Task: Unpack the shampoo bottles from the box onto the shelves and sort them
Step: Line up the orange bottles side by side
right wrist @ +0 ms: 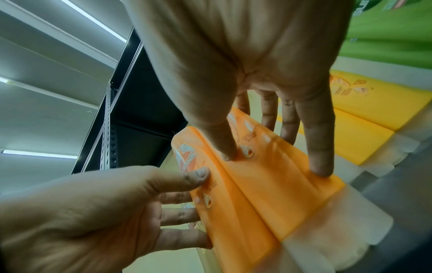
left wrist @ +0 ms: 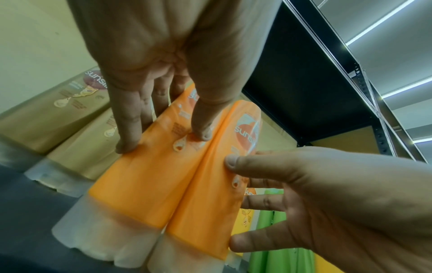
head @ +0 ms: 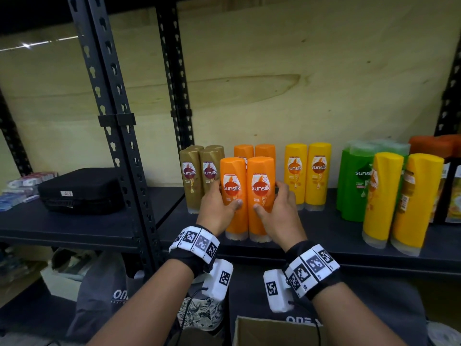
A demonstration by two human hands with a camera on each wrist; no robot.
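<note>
- Peeking in at the bottom edge of the head view is the cardboard box [head: 274,330], flaps open, sitting below the shelf front; can't see what's inside it.
- Just above that, both wrists wear black bands with square black-and-white markers, forearms reaching up to the shelf [head: 324,236].
- Left hand [head: 217,211] has its grip wrapped on the left orange bottle [head: 233,196]: thumb across the front, fingers round the far left side.
- Right hand [head: 277,211] does the same on the right orange bottle [head: 260,193], thumb on the front and fingers curled round the right side.
- Those two bottles stand upright, pressed side by side, clear caps down on the shelf near its front edge. Wrist views back this up: thumbs on the labels, the two bottles touching along their length.
- Right behind them stand two more orange bottles [head: 254,151].
- Left of that group, touching or nearly so, are the gold-brown bottles [head: 199,171].
- To the right: a pair of yellow bottles [head: 308,173] further back, then green bottles [head: 354,181], with two more yellow ones [head: 399,198] close to the front edge.
- Way over on the neighbouring shelf bay there's a black case [head: 79,191].
- Plywood back panel [head: 274,71] behind everything.
</note>
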